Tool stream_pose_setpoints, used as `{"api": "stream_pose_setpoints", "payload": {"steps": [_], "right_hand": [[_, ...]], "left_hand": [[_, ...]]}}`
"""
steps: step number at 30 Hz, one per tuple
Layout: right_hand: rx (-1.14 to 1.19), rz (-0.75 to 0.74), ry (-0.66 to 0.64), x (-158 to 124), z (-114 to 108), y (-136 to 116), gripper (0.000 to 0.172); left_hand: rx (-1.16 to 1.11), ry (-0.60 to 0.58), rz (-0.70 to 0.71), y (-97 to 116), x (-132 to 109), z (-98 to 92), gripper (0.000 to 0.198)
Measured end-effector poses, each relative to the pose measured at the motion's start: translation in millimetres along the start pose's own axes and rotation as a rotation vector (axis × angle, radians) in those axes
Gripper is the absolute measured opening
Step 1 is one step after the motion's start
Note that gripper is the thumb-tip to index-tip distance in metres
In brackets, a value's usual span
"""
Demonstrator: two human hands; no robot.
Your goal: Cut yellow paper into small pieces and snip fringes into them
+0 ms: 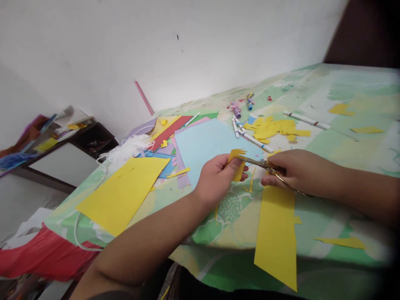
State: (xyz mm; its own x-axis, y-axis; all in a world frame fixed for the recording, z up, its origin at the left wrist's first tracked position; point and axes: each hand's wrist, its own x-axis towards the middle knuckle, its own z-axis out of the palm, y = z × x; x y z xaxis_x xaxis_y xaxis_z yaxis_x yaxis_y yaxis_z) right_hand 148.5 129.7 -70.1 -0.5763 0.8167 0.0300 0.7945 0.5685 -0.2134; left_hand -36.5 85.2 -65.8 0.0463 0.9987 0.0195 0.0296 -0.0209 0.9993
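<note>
My left hand [217, 177] pinches a small yellow paper piece [238, 171] whose upper edge is cut into thin strips. In my right hand [292, 168] is a pair of gold-handled scissors [267, 164], with the blades pointing left and reaching the paper's fringed edge. Whether the blades are parted is too small to tell. Beneath my right hand a long yellow paper strip [276, 233] hangs over the table's front edge. Light blue paper [206, 141] lies just behind my left hand.
A larger yellow sheet [125, 193] lies at left, near tangled white string [133, 146]. Behind my hands are a heap of yellow paper scraps [271, 127], white markers [308, 121] and small paper rolls [236, 109]. A dark shelf [96, 141] stands beyond the table's left side.
</note>
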Motion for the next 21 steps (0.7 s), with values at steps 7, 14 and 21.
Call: {"api": "stream_pose_setpoints", "payload": {"steps": [7,14,21], "right_hand": [[-0.016,0.014,0.006,1.0,0.6,0.6,0.046],[-0.043,0.023,0.023,1.3,2.3,0.3,0.048],[-0.059,0.004,0.059,1.5,3.6,1.5,0.050]], "left_hand": [[0.068,-0.003,0.031,1.2,-0.8,-0.6,0.028],[0.062,-0.005,0.044,-0.7,1.0,-2.6,0.021],[0.032,-0.007,0.017,2.1,0.0,-2.7,0.020]]}}
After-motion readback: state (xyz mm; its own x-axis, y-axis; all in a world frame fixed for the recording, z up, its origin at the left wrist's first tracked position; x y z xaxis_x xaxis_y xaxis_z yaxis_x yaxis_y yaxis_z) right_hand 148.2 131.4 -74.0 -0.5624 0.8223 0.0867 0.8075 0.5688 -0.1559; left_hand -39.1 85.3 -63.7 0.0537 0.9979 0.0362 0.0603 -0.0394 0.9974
